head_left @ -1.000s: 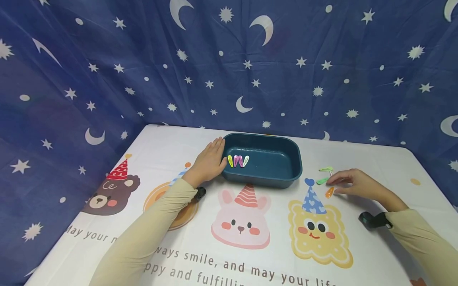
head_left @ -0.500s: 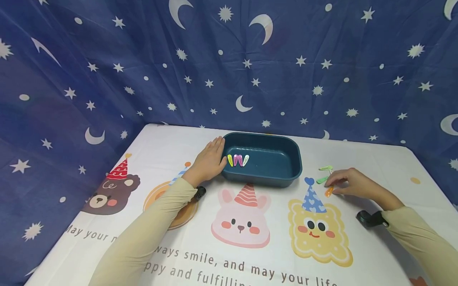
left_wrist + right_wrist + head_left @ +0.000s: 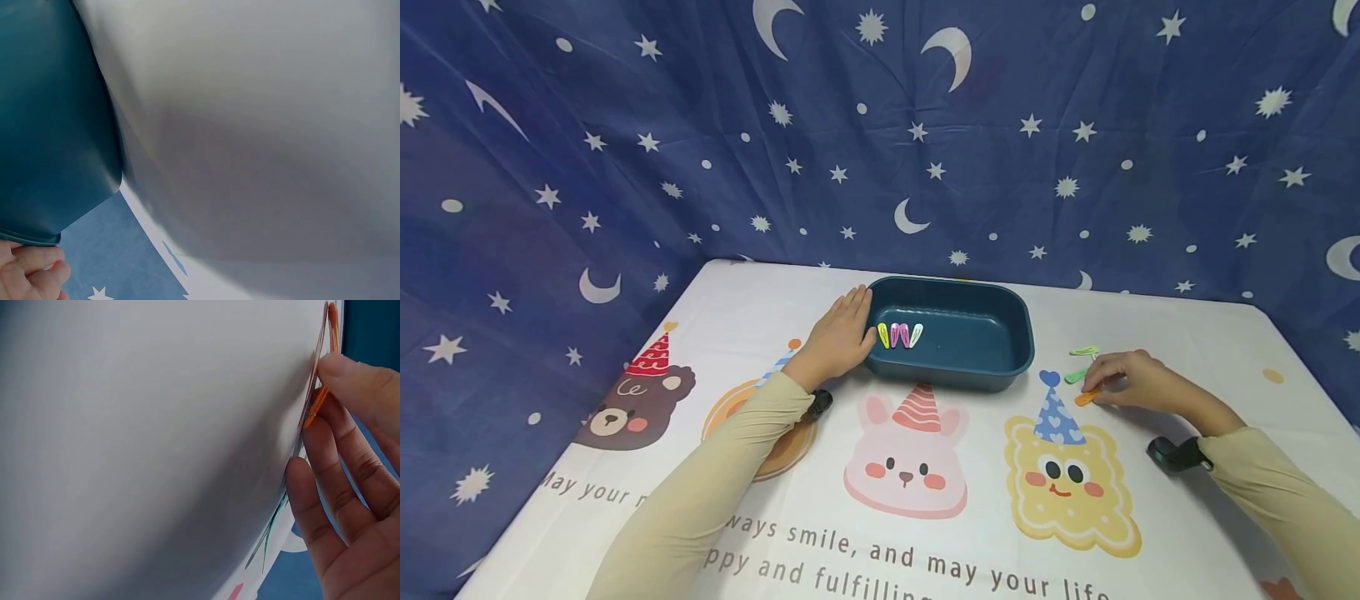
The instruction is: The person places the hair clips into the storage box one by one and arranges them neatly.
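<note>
In the head view my right hand (image 3: pixel 1138 381) pinches an orange hair clip (image 3: pixel 1086 398) between thumb and fingers, low over the tablecloth. The right wrist view shows the same orange clip (image 3: pixel 317 407) under the thumb tip. Just beyond the fingers lie a green hair clip (image 3: pixel 1076 377) and a light green one (image 3: pixel 1084 351). My left hand (image 3: pixel 838 337) rests with extended fingers against the left side of a dark teal tray (image 3: pixel 962 343). Inside the tray, at its left, a yellow clip (image 3: pixel 883 336), two purple clips (image 3: pixel 899 336) and a white clip (image 3: pixel 916 336) sit in a row.
A white tablecloth (image 3: pixel 760 308) with printed animals and lettering covers the table. Behind and to the left hangs a blue curtain (image 3: pixel 820 108) with moons and stars. A dark wrist camera (image 3: pixel 1172 454) sits at the right cuff.
The right fingers have closed on the orange clip, which has turned and shifted slightly up and left. My left hand and the tray have stayed put.
</note>
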Action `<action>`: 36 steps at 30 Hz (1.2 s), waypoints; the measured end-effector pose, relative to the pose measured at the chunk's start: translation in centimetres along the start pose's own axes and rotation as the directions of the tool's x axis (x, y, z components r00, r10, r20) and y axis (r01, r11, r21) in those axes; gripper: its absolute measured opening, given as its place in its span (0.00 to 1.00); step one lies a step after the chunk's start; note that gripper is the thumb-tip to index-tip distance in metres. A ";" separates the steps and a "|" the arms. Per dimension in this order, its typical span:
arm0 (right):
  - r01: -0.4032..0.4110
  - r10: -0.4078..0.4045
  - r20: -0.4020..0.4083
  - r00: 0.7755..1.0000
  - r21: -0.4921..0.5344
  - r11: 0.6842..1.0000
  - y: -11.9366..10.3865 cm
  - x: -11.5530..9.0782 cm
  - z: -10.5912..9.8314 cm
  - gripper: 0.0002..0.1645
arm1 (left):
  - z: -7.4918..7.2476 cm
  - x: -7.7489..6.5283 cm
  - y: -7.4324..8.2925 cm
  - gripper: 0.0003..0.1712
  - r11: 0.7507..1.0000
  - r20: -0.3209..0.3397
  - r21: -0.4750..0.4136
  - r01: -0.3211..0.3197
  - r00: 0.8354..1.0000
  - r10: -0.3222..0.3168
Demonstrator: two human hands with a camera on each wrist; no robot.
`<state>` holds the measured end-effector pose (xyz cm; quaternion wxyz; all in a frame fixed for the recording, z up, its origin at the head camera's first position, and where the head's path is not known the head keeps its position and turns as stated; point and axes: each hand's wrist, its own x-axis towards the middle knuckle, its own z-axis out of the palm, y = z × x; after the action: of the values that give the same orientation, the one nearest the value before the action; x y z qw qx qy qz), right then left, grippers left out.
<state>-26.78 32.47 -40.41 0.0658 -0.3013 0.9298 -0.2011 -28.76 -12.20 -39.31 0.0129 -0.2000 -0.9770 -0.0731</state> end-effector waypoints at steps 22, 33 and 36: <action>0.042 -0.045 0.040 0.998 0.074 0.996 0.7 -0.1 -0.4 0.09 | 0.0 -0.1 0.0 0.37 1.000 0.001 -0.004 0.003 1.000 -0.003; -0.049 0.044 0.073 0.996 0.059 0.997 0.6 -0.1 -0.7 0.09 | 0.0 0.0 0.0 0.37 1.000 -0.005 -0.012 0.000 1.000 0.000; -0.069 0.063 0.089 0.994 0.061 0.996 0.6 -0.1 -0.8 0.08 | 0.0 0.0 0.0 0.37 1.000 -0.003 -0.008 0.001 1.000 -0.001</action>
<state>-27.20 33.18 -39.95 0.1223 -0.2767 0.9286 -0.2151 -28.75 -12.21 -39.36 0.0136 -0.1997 -0.9767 -0.0774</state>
